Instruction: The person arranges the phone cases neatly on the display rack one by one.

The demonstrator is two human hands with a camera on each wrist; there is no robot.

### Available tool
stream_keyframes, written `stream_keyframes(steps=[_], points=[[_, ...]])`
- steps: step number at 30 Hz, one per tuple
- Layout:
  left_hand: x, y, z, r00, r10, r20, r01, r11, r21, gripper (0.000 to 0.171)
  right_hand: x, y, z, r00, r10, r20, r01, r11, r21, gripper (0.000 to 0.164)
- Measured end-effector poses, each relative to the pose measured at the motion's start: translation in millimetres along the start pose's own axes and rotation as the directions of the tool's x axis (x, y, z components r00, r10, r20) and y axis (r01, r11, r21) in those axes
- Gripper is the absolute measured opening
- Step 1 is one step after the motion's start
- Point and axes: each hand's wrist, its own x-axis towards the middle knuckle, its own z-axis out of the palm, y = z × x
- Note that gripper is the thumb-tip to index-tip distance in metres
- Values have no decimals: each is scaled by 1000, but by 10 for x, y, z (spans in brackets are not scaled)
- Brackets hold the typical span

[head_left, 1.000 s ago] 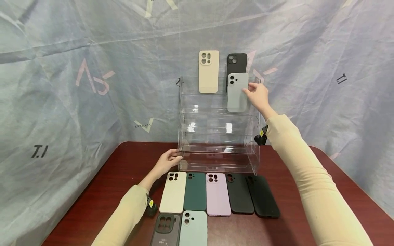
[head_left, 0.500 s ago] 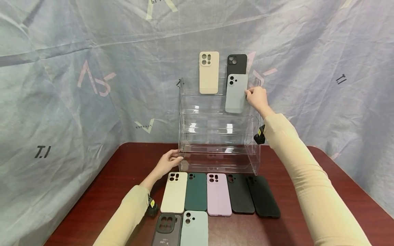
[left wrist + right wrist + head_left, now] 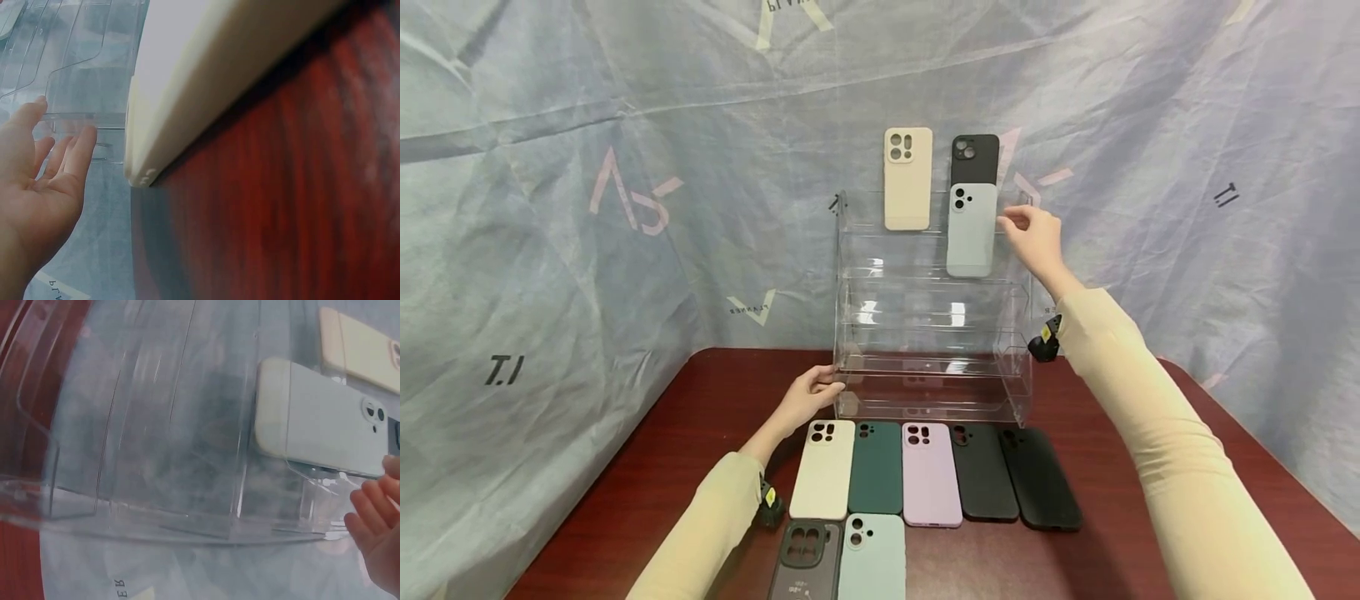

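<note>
In the head view, my right hand [image 3: 1033, 242] is just right of a pale blue phone case [image 3: 972, 233], its loosely bent fingers holding nothing. That case stands upright in the second tier of a clear acrylic display stand [image 3: 917, 367], overlapping a black phone case [image 3: 976, 158] behind it. A cream phone case [image 3: 908, 183] stands in the top tier to the left. My left hand [image 3: 807, 396] is at the stand's lower left side, fingertips right at the panel. The left wrist view shows that hand [image 3: 47, 181] with thumb and fairly straight fingers apart.
Below the stand lies a row of phone cases: an off-white case [image 3: 823, 471], a dark green case [image 3: 876, 467], a lilac case [image 3: 931, 475] and two black ones. Nearer are a dark grey case [image 3: 805, 562] and another pale blue case [image 3: 872, 558]. Grey cloth [image 3: 737, 167] hangs behind the table.
The pale blue phone case has moved slightly left and down to sit upright in front of the black one. My right hand has let go and drawn right. My left hand stays put.
</note>
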Motion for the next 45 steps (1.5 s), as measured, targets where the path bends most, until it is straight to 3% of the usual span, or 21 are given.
stream_keyframes(steps=[7,13,19,23,27,38,45], points=[[-32,20,-2,1000,3,6,-3,1000,2,56,-158,-42,-185,997,-51,60,48,998,49,32],[-122,232,-13,999,-20,36,20,1000,-9,55,-404,-99,-333,990,-52,129,44,997,69,37],[-172,388,-11,999,-23,35,23,1000,4,54,-686,-140,-428,979,-125,160,109,988,106,34],[-93,234,-16,1000,-14,12,14,1000,-3,55,-889,-234,-482,964,-173,200,143,977,157,32],[-21,72,13,1000,-6,-15,6,1000,22,56,-1098,-269,-519,949,-175,261,125,972,198,32],[-69,75,28,998,-40,-48,41,999,24,54,-1653,-354,-461,891,-193,410,90,962,258,35],[-41,120,37,997,-28,-67,35,994,105,53,-1963,-469,-429,865,-197,461,71,958,278,34]])
